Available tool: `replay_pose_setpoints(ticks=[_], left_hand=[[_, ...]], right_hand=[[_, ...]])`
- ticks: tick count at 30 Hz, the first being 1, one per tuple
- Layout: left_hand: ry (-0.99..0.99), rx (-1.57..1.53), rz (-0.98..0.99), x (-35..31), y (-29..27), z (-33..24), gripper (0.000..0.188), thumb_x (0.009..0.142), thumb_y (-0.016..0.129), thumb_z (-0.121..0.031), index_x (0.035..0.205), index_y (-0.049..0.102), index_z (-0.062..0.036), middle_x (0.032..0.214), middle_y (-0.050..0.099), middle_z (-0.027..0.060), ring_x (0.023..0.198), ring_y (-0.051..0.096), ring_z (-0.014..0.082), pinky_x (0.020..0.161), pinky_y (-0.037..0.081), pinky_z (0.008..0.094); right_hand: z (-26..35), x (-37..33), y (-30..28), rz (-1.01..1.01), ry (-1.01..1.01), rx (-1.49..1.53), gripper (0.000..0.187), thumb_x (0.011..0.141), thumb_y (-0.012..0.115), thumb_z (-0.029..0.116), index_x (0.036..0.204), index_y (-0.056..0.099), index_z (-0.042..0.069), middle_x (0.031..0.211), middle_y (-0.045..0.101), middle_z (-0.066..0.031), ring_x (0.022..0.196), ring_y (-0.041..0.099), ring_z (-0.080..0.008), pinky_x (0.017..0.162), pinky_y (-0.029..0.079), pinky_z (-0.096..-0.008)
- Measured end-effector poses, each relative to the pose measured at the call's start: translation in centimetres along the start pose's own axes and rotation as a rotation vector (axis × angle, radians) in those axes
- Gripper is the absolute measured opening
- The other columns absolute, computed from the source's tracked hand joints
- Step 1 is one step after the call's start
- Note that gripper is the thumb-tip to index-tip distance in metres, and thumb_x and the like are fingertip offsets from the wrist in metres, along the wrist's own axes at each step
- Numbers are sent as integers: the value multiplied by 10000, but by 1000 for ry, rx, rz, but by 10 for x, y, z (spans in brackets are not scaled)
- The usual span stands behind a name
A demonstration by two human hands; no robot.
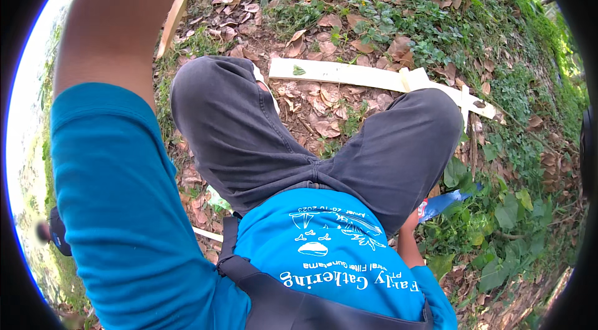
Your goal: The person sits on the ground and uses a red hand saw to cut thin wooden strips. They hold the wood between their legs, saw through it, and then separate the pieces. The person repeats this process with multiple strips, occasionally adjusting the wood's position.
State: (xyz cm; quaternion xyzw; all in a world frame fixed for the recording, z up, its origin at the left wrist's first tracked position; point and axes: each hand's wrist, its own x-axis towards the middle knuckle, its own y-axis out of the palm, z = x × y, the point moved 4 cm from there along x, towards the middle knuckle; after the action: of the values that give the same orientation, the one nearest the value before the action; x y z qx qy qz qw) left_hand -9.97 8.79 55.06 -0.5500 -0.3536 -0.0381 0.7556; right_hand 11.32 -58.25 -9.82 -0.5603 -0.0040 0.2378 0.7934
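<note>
Beside the dark-trousered right thigh (408, 149), a flat blue blade-like tool (447, 203), likely light and stiff, has its red-and-white end (423, 208), best for holding, at the right hand (410, 225); whether those fingers close on it, I cannot tell. The left hand is unseen.

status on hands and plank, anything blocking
Left hand out of view. Right hand by blade-like blue tool, grip unclear. Pale plank on leaf litter, right knee partly blocking view.

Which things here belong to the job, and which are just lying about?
Probably the job's:
blue blade-like tool at the right hand
wood strip near the raised left arm
long pale board

Likely just lying or growing about:
dry leaves
green plants
</note>
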Motion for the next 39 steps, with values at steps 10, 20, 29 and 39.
replay_pose_setpoints(ticks=[10, 20, 29, 39], left_hand=[[-83, -126, 504, -131, 191, 15, 348, 939, 684, -321, 1145, 632, -45, 945, 722, 242, 975, 708, 417, 835, 549, 493], [-223, -501, 1014, -269, 422, -33, 228, 1002, 568, -114, 1219, 591, -48, 1119, 713, 213, 1036, 706, 354, 857, 545, 446], [-324, -567, 1214, -356, 503, -58, 290, 959, 634, -139, 1220, 568, -32, 1137, 709, 235, 1077, 681, 416, 901, 541, 502], [-300, -528, 1305, -395, 494, -42, 387, 888, 655, -268, 1235, 657, -96, 1181, 715, 209, 1121, 668, 385, 957, 514, 452]], right_hand=[[10, 14, 5, 47, -310, -120, 384, 951, 711, 346, 1139, 667, 14, 1082, 742, -195, 964, 728, -333, 827, 564, -426], [33, 5, -3, 110, -165, -171, 359, 968, 694, 335, 1127, 665, 14, 1054, 737, -174, 934, 720, -305, 808, 562, -407], [51, 6, -21, 180, -67, -204, 339, 983, 678, 326, 1115, 663, 14, 1029, 732, -155, 908, 713, -279, 791, 560, -390], [47, -27, -15, 40, 12, -18, 318, 1000, 660, 315, 1103, 661, 14, 1001, 727, -134, 878, 705, -251, 772, 558, -371]])
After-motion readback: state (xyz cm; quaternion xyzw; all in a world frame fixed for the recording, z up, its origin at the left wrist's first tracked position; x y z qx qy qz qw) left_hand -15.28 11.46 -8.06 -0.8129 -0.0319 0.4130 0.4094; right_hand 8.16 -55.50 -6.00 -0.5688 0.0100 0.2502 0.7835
